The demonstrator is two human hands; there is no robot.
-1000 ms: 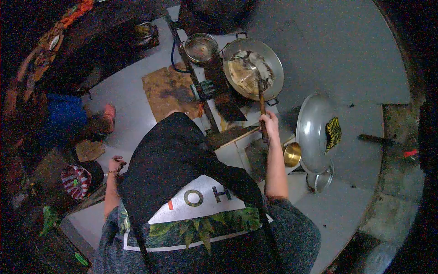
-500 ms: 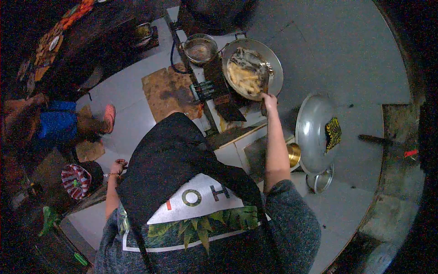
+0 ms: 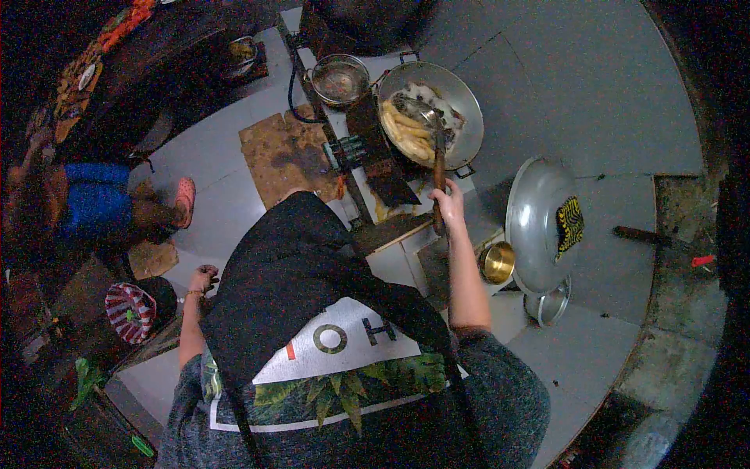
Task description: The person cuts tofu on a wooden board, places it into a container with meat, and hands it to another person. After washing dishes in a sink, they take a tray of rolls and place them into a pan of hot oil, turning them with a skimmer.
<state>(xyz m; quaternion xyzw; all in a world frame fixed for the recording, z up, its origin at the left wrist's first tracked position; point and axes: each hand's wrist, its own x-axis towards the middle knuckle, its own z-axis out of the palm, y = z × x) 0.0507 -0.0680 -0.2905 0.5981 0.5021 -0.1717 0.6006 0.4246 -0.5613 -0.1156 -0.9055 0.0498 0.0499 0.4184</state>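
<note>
My right hand (image 3: 448, 206) is wrapped round the long wooden handle of a metal spatula (image 3: 439, 156). The spatula's shiny head lies in a wide metal wok (image 3: 466, 90), among long pale-yellow pieces (image 3: 408, 133) in frothy, bubbling oil. Whether those pieces are bananas I cannot make out for sure. Away to the left, my left hand (image 3: 203, 280) hangs low with a band at the wrist. Its fingers are loosely bent and apart, with nothing in them. Beside it is a red-and-white striped cloth (image 3: 130, 311) in a dark container.
A strainer-topped pot (image 3: 341, 80) stands left of the wok. To the right are a large metal lid (image 3: 539, 227) with a patterned cloth (image 3: 570, 227), a brass-coloured pot (image 3: 497, 262) and a knife (image 3: 644, 235). Another person in blue shorts (image 3: 98, 203) is at left.
My right hand has drawn back toward me and slightly left with the spatula, whose head now shows in the wok. The pieces are less blurred. My left hand has barely moved.
</note>
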